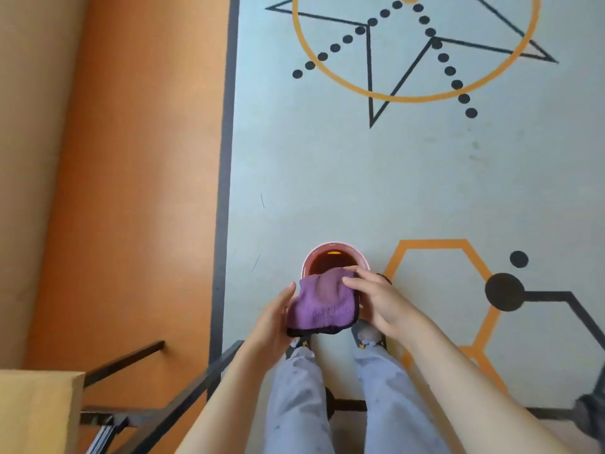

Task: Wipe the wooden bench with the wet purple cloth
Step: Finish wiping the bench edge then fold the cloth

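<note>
A folded purple cloth [322, 304] with a dark edge is held between both hands above a pink bucket [334, 250] that stands on the floor in front of my feet. My left hand [276, 319] grips the cloth's left side. My right hand [376, 298] holds its upper right corner with the fingers on top. A corner of the wooden bench [36, 411] shows at the bottom left, well to the left of both hands, with dark metal bars beside it.
The floor is pale grey-blue [327, 175] with orange and black painted shapes. An orange strip [131, 191] and a dark line run along the left. My legs and shoes are just below the bucket.
</note>
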Demonstrator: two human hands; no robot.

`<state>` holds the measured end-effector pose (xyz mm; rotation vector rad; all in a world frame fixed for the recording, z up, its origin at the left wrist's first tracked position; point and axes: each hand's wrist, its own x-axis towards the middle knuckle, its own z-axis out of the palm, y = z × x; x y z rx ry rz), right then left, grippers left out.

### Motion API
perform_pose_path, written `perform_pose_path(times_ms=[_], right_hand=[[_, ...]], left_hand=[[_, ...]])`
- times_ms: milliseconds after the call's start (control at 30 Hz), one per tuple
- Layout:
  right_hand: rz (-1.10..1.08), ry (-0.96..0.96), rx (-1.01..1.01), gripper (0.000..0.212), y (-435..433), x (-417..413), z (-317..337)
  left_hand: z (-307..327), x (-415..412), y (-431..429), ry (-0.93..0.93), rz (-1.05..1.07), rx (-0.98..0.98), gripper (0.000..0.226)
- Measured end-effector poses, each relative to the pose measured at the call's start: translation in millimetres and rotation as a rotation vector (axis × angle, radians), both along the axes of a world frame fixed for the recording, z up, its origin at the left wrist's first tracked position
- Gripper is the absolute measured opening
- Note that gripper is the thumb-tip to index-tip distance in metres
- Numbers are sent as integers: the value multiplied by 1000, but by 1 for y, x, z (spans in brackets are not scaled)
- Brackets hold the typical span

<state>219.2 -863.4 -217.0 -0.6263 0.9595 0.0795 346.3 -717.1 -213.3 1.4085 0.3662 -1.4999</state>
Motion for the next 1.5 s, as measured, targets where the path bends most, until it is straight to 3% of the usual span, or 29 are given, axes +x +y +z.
perform_pose_path(times_ms=[167, 233, 333, 500, 567, 667, 833, 1067, 1167, 1267, 1500], right_hand=[[194, 148, -115, 14, 19, 16, -91], [245, 172, -136, 32, 29, 18, -130], [260, 243, -195, 44, 44, 23, -183], [443, 476, -490, 20, 59, 40, -275], [464, 495, -558, 6, 59, 44, -305], [429, 484, -589, 3, 58, 48, -333], [436, 434, -586, 8, 59, 54, -363], [520, 514, -573, 8, 67, 60, -388], [324, 502, -296, 16, 60, 57, -371], [218, 453, -26, 27, 64, 51, -362], [424, 590, -385, 49, 85, 54, -378]], left_hand=[[-105, 30, 4, -128, -151, 120, 30], [-143, 41, 7, -174, -191, 169, 17], [-195, 49, 14, -262, -241, 271, 20], [-275, 44, 30, -327, -171, 383, 25], [-300, 38, 29, -341, -116, 399, 23], [-329, 34, 27, -329, -65, 400, 23], [-361, 38, 30, -301, -87, 393, 24], [-379, 37, 22, -223, -203, 405, 22], [-368, 39, 29, -64, -203, 413, 26], [-360, 37, 36, -48, -266, 396, 16], [-374, 19, 32, -247, -343, 430, 6]])
